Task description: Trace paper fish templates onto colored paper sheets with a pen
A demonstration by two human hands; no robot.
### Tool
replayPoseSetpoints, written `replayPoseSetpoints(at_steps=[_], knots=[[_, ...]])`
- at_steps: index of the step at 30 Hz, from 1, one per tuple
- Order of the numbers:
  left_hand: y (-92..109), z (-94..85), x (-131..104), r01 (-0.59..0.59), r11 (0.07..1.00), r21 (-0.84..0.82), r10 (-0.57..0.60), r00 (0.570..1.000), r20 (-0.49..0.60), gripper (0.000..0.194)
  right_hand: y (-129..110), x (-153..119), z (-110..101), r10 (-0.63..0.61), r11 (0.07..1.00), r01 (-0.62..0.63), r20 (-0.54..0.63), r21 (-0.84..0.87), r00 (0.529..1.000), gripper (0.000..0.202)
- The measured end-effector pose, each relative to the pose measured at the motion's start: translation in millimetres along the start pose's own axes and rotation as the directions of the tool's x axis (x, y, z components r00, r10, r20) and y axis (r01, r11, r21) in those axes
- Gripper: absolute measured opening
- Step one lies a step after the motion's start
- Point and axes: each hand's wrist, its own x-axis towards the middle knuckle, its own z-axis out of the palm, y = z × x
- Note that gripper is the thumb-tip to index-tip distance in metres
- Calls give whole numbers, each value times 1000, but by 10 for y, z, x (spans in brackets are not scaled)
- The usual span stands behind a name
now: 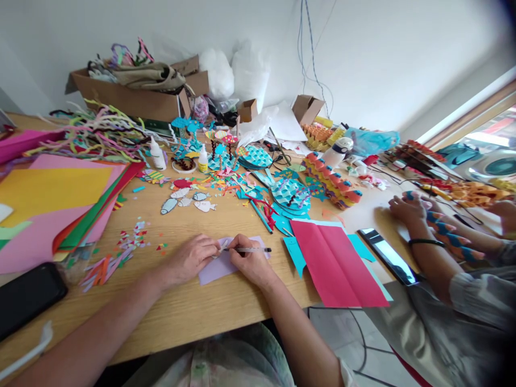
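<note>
Pale patterned shirtfront (197, 365) of the seated person lies nearest, at six o'clock; bearings are taken from the lilac paper (213, 274) between the hands. Wood-grain table (201, 317) meets a white wall (371, 48), where blue cords (309, 37) hang just past twelve. Cardboard box (124, 102), crammed with fabric, stands at eleven; coloured paper sheets (60, 188) are stacked at ten, a black smartphone (30, 295) at nine, and creased crimson paper (338, 263) at three. Paper fish cut-outs (205, 206) lie at eleven, nearer in.

Right hand (252, 266) is closed around a clear-barrelled pen (256, 249), its tip end just beside the left fingertips, above the lilac paper. Left hand (193, 258) rests with fingers bent at that paper's left side, a small pale piece (223, 245) at the fingertips; whether it is pinched or pressed cannot be told. Between two and three, a co-worker's hand (409, 209) touches an orange-and-blue egg-carton strip (453, 236).

Yellow-labelled glue bottle (202, 159) stands between eleven and twelve; its print is too small to read.
</note>
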Motion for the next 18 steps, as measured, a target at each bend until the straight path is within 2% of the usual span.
replayPoseSetpoints(at_steps=[18], knots=[[4,18,12,-2,1000,-12,2,1000,-16,19,7,-36,-38,39,997,-42,-53,-58,998,8]])
